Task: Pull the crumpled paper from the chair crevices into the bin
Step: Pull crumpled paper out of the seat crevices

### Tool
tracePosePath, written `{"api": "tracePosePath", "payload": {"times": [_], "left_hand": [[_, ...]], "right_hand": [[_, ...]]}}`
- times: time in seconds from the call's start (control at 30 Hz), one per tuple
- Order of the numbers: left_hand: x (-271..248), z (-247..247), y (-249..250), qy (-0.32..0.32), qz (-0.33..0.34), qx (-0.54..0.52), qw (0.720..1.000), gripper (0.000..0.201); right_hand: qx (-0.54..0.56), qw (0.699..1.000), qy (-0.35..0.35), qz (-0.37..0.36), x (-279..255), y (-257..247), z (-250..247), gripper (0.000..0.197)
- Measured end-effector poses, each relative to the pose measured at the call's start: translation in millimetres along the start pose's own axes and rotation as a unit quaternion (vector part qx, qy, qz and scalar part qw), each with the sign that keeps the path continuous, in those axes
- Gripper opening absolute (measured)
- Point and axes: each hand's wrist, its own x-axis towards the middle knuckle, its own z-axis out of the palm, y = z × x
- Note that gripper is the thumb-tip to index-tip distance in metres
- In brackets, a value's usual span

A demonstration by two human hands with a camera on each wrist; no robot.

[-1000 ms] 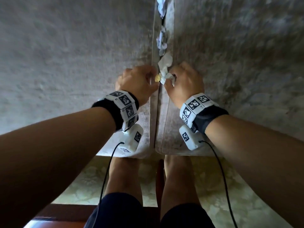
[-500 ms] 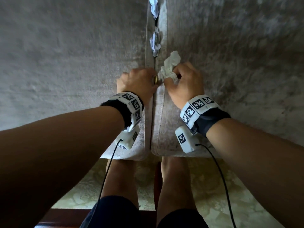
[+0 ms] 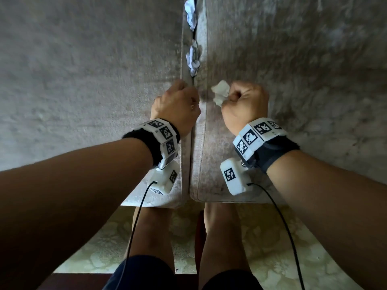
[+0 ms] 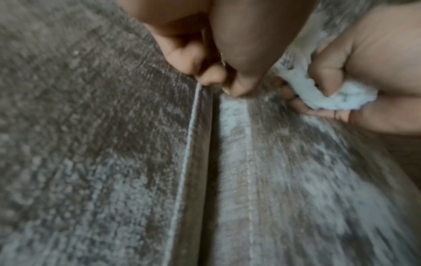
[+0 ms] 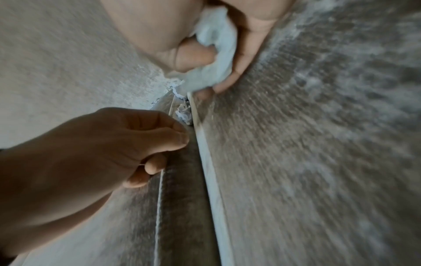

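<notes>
- Now gripping a crumpled paper wad (image 3: 220, 95) in the right hand (image 3: 245, 105) — fingers and thumb curled tight around it, part of the wad sticking out on the crevice side.
- Holding the wad clear of the crevice (image 3: 192, 143), just beside it, over the right cushion (image 3: 303, 80); whether the knuckles are touching the fabric, not possible to tell.
- Pressing against the edge of the left cushion (image 3: 83, 80) with the left hand (image 3: 178, 105), fingers curled at the seam, apparently keeping the gap apart; gripping nothing loose that shows.
- Leaving two more wads in the gap: a second wad (image 3: 193, 59) just beyond the hands and a far wad (image 3: 191, 15) near the top edge of the head view.
- Not seeing any bin in the three views, so carrying to it is probably meaning a turn away from the chair.
- Risking a drop on the way — only part of the paper is sitting inside the fist, and a loosening of the fingers during the turn could be letting it fall on the patterned floor (image 3: 272, 237).
- Risking also a tear, because thin paper squeezed hard can be leaving a scrap behind on the cushion.
- Possibly closing the gap over the remaining wads if the left hand is letting go too early, making the next pull harder.
</notes>
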Motion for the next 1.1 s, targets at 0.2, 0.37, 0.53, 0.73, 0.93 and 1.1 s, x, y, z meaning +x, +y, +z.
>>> {"api": "tracePosePath", "payload": {"times": [0.2,0.37,0.53,0.73,0.93,1.1], "left_hand": [[1,-17,-6,-0.025,-0.073,-0.170,0.982,0.007],[-2,-28,-19,-0.017,-0.105,-0.223,0.969,0.017],[-7,-36,-39,-0.018,-0.126,-0.291,0.948,0.033],[-14,-46,-57,-0.019,-0.149,-0.317,0.936,0.028],[-12,-48,-66,-0.059,-0.129,-0.308,0.941,0.025],[-4,-48,-67,-0.075,-0.109,-0.283,0.950,0.022]], "right_hand": [[-0.091,0.991,-0.067,0.067,29,-30,-6,0.015],[-0.158,0.985,-0.060,0.034,58,-48,8,0.043],[-0.261,0.962,-0.080,-0.010,81,-60,31,0.028],[-0.279,0.956,-0.087,-0.010,90,-66,49,0.029],[-0.304,0.946,-0.086,0.073,98,-67,55,0.017],[-0.257,0.962,-0.040,0.078,85,-74,52,0.025]]}}
